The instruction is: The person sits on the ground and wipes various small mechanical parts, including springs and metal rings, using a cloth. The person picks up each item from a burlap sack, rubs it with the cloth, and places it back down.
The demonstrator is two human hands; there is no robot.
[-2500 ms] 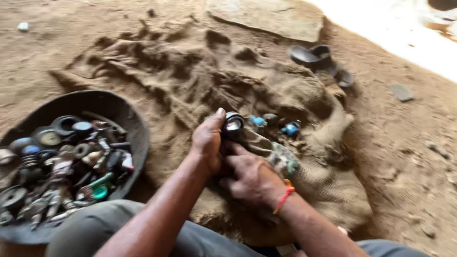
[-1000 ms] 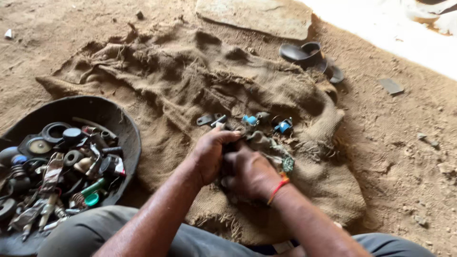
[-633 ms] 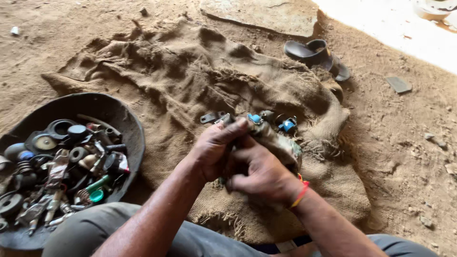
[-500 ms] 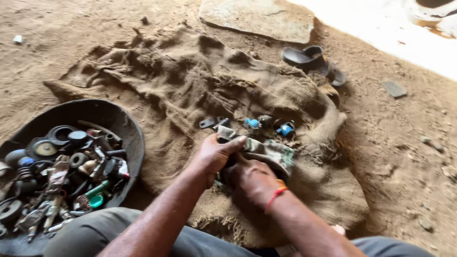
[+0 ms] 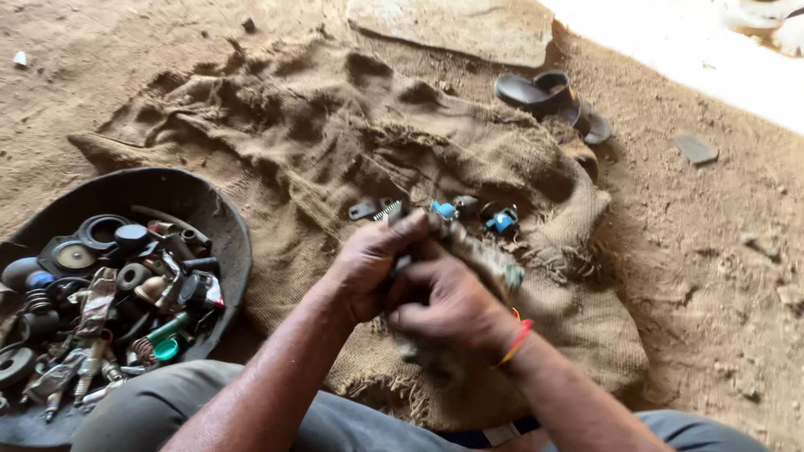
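Over the middle of a rumpled burlap sack (image 5: 335,142) spread on the dirt ground (image 5: 712,243), a long, grimy metal part (image 5: 477,251) is clamped between both hands held close together, the left hand (image 5: 368,264) wrapped round its near end and the right hand (image 5: 444,301) closed just below, an orange wristband (image 5: 515,339) on that wrist. Just beyond the fingers small pieces lie on the sack, two blue bits (image 5: 502,220) among them. Left of the sack a black basin (image 5: 209,209) holds a heap of springs, rings and scrap parts (image 5: 100,293), and dark sandals (image 5: 544,96) sit at the sack's far edge beside a flat stone slab (image 5: 461,29).
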